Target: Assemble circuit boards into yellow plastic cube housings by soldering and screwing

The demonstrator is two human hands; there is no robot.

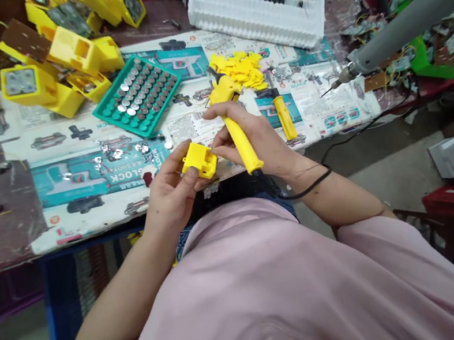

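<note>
My left hand (173,188) grips a small yellow plastic housing (199,161) between thumb and fingers, near the table's front edge. Held in my right hand (259,138) is a yellow corded tool (241,138) that looks like a soldering iron or glue gun, its dark tip pointing away from me. The fingertips of that hand are at the housing's right side; whether they touch it I cannot tell. Beyond lie a pile of small yellow plastic pieces (240,69) and a yellow-handled screwdriver (284,116). A green tray (139,94) holds rows of silver button cells.
Yellow plastic housings (30,84) are heaped at the back left. A white foam rack (251,10) with wired boards stands behind. From the right reaches a grey powered screwdriver (398,22), its bit over the printed cardboard (78,173). The black cord (315,186) crosses my right wrist.
</note>
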